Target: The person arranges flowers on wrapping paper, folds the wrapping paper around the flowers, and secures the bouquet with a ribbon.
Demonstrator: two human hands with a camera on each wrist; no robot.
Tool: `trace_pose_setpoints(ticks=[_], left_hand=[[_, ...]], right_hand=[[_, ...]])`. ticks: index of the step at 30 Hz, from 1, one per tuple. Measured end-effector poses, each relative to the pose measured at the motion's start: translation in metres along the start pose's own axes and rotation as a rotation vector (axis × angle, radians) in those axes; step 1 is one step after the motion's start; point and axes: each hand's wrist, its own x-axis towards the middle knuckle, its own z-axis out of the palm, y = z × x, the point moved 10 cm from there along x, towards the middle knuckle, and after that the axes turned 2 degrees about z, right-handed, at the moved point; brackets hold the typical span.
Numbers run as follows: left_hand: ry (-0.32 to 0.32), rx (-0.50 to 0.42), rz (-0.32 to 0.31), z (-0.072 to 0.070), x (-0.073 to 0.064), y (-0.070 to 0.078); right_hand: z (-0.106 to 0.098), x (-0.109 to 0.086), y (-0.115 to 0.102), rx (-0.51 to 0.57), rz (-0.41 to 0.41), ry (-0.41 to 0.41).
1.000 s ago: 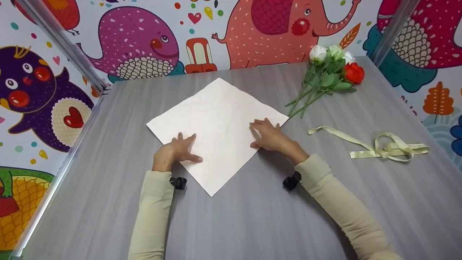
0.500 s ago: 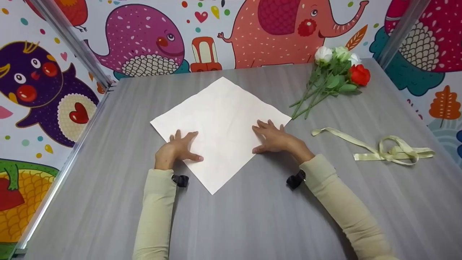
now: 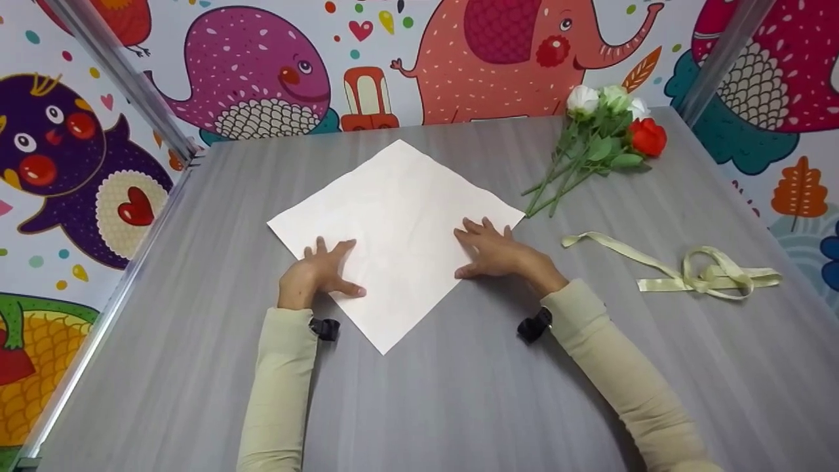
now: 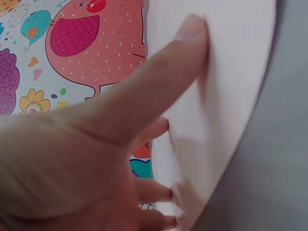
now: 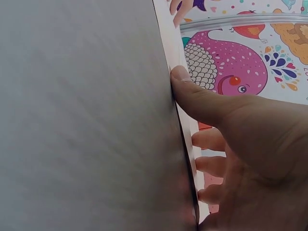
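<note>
A square sheet of white paper (image 3: 400, 216) lies flat on the grey table with one corner pointing toward the person. On its lower left edge rests my left hand (image 3: 318, 272), fingers spread, thumb and fingertips touching the sheet. My right hand (image 3: 498, 252) presses on the lower right edge in the same spread way. Seen from the left wrist, the thumb (image 4: 192, 29) lies straight on the paper (image 4: 236, 62). In the right wrist view the thumb (image 5: 185, 82) sits right at the paper's edge, with the other fingertips on the sheet.
Artificial roses (image 3: 600, 131), white, pale green and red, lie at the back right, stems near the paper's right corner. A loosely looped pale yellow ribbon (image 3: 714, 275) lies on the table (image 3: 419, 419) at the right. A wall with cartoon animals (image 3: 262, 72) stands behind.
My right hand has slid slightly down along the paper's edge since the first frame. The left hand and the sheet stay in place; the head view shifts slightly.
</note>
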Motion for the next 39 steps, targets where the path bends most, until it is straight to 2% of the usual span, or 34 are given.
trace_pose_setpoints(ticks=[5, 9, 15, 19, 25, 31, 39], left_hand=[[0.011, 0.022, -0.026, 0.001, -0.003, 0.001], [0.026, 0.042, -0.023, 0.001, -0.003, 0.001], [0.028, 0.052, -0.018, 0.000, 0.000, 0.000], [0.037, 0.045, -0.024, -0.003, 0.000, 0.000], [0.028, 0.048, -0.018, 0.001, -0.001, 0.003], [0.037, 0.063, -0.020, 0.001, -0.003, 0.002], [0.036, 0.071, -0.015, -0.002, 0.000, 0.004]], right_hand=[[0.001, -0.001, 0.000, 0.009, 0.003, 0.004], [0.000, 0.000, -0.001, 0.007, -0.009, -0.005], [-0.015, -0.003, 0.001, 0.022, -0.070, 0.002], [-0.036, -0.005, 0.009, 0.063, -0.072, 0.104], [-0.058, -0.007, 0.034, 0.151, 0.014, 0.244], [-0.079, -0.007, 0.054, 0.245, 0.057, 0.375], [-0.107, -0.012, 0.091, 0.379, 0.247, 0.526]])
